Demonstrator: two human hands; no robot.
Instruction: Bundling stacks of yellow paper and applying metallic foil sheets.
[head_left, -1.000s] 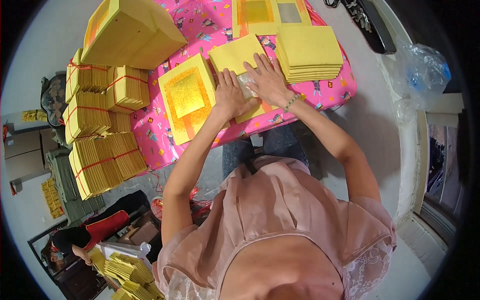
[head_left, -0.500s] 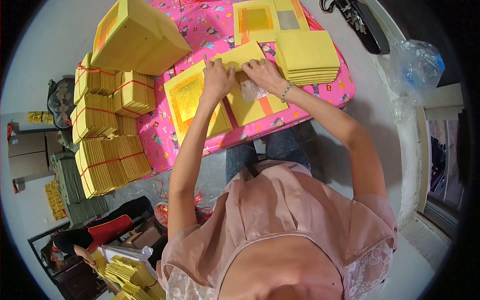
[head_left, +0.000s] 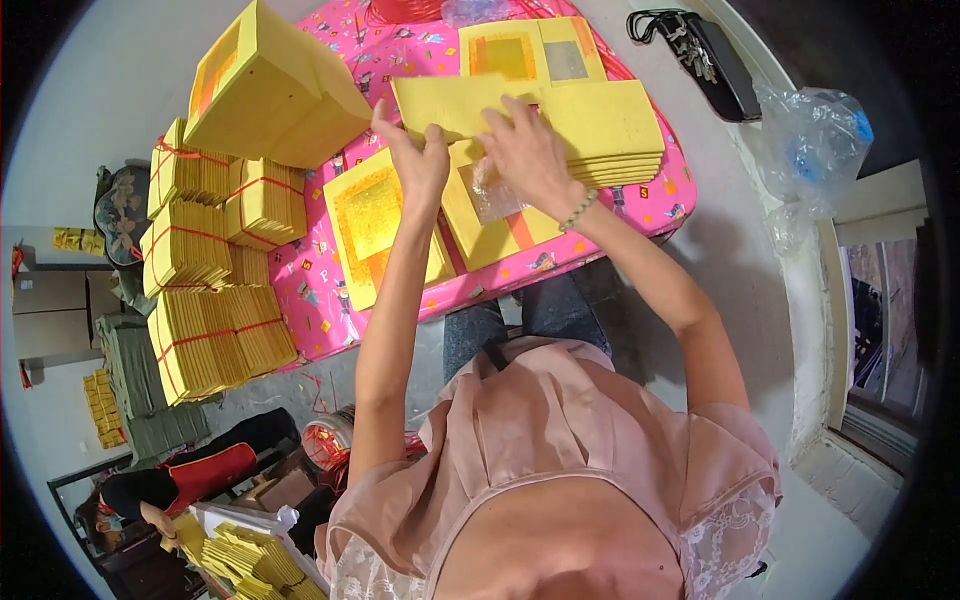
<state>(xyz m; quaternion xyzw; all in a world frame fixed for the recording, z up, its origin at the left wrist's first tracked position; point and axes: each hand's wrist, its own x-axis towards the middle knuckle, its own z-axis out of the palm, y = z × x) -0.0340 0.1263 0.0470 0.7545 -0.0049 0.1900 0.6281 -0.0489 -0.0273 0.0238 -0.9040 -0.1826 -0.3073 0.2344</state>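
Observation:
A folded yellow paper (head_left: 445, 106) lies crosswise between my hands, its right end close to a stack of folded yellow papers (head_left: 605, 120). My left hand (head_left: 416, 165) is at its left end, thumb and forefinger apart. My right hand (head_left: 527, 155) lies over its lower right part with the fingers spread. Below are two flat piles of yellow paper. The left pile (head_left: 350, 275) bears a gold-foil square (head_left: 372, 212) with an orange border; the right pile (head_left: 490, 245) bears a silver square (head_left: 490, 190) and an orange strip, partly hidden by my right hand.
A pink patterned cloth (head_left: 310, 300) covers the table. Bundles of yellow paper tied with red string (head_left: 200, 345) stand at its left, beside a tall yellow paper block (head_left: 290, 100). Far right are a black bag (head_left: 720, 65) and a clear plastic bag (head_left: 815, 140). Another person (head_left: 190, 480) works at lower left.
The folded yellow paper has shifted slightly left and turned, its right end now nearer the stack. My left hand's fingers have spread, and my right hand has moved down over the paper.

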